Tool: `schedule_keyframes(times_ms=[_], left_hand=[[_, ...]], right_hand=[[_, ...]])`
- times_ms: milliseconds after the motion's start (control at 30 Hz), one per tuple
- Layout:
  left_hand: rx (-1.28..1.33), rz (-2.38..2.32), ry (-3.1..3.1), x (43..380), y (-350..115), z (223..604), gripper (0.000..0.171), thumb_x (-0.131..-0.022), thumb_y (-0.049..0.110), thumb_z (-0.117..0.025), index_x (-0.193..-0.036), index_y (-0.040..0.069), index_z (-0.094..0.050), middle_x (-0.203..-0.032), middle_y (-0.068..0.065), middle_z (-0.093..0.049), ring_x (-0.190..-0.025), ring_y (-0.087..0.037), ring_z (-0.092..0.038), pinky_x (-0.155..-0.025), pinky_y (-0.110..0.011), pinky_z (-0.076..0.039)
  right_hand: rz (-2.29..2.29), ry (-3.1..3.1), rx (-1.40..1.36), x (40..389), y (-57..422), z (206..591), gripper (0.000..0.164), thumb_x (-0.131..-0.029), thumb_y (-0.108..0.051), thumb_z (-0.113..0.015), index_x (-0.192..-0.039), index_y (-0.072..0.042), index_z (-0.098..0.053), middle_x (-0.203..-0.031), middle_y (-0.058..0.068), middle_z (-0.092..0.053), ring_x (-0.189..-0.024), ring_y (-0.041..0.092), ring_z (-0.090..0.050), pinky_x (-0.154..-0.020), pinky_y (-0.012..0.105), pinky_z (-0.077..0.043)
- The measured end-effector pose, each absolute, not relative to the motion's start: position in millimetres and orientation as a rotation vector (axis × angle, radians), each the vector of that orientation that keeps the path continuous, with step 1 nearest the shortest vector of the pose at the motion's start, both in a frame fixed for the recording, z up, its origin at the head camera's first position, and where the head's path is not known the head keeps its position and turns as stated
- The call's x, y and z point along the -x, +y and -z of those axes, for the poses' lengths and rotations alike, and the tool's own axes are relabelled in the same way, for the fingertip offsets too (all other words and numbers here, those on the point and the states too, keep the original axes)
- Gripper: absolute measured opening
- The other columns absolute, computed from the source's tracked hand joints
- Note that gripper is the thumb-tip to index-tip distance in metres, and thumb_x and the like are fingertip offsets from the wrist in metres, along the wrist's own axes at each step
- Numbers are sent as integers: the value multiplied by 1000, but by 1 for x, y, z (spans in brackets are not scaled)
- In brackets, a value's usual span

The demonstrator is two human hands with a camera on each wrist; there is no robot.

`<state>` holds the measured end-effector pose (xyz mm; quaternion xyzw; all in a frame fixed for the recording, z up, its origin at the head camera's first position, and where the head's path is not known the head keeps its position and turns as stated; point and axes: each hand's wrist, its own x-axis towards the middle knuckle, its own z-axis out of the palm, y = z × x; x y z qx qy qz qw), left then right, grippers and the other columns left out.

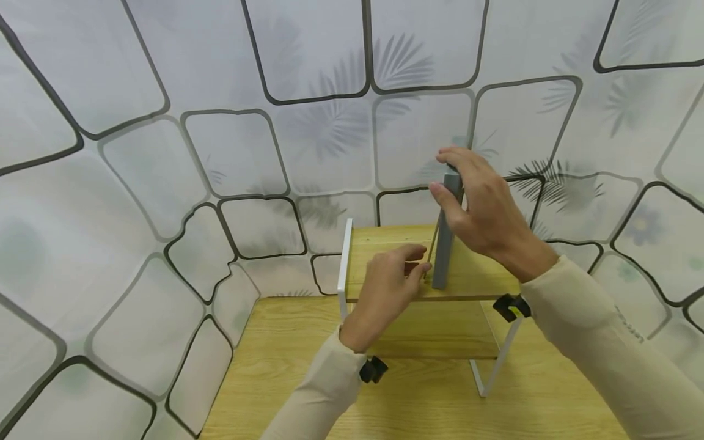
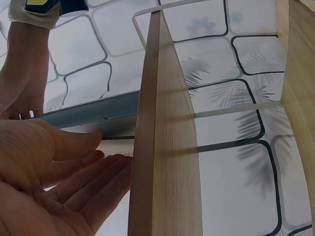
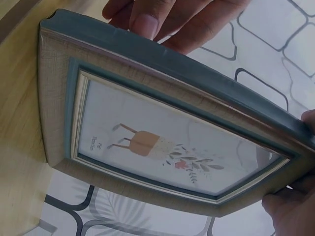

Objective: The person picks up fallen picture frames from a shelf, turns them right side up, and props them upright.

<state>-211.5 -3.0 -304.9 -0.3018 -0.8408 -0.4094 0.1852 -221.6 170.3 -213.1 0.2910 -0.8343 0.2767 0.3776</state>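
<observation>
A picture frame (image 3: 123, 184) with a grey-blue edge stands upright on the wooden shelf top (image 1: 390, 235), seen edge-on in the head view. My right hand (image 1: 486, 208) grips its upper end, thumb on one side and fingers on the other. Low beside the frame is my left hand (image 1: 390, 275), its thumb and fingers around the lower part of a thin back stand (image 1: 432, 247) that slants away from the frame. In the left wrist view the left fingers (image 2: 106, 189) extend fairly straight under the thumb. Behind the frame's glass shows an animal-and-leaves print (image 3: 147, 142).
The small shelf unit has a lower wooden board (image 1: 434, 330) and white metal legs (image 1: 497, 360). It stands on a wood-grain surface (image 1: 286, 366). Patterned cloth (image 1: 324, 140) hangs behind and to the left, close to the unit.
</observation>
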Motion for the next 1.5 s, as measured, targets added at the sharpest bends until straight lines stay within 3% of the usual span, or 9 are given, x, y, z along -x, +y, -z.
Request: schedule_keyframes(times_ms=[633, 1500], left_hand=[[858, 1094, -2383, 212, 2, 307, 23, -93, 12, -75, -114, 2, -74, -106, -8, -76, -91, -9, -74, -72, -11, -54], [751, 905, -2362, 217, -21, 304, 19, -94, 4, -72, -112, 1, -76, -105, -9, -76, -84, -10, -75, -71, -12, -55]], right_hand=[[-769, -2087, -921, 228, 185, 214, 43, -100, -7, -60, -140, 7, -52, -146, 20, -52, -140, 35, -43, -114, 52, -35], [-722, -2096, -1001, 237, 175, 209, 43, -100, -9, -60, -139, 8, -52, -144, 22, -53, -140, 37, -43, -117, 51, -33]])
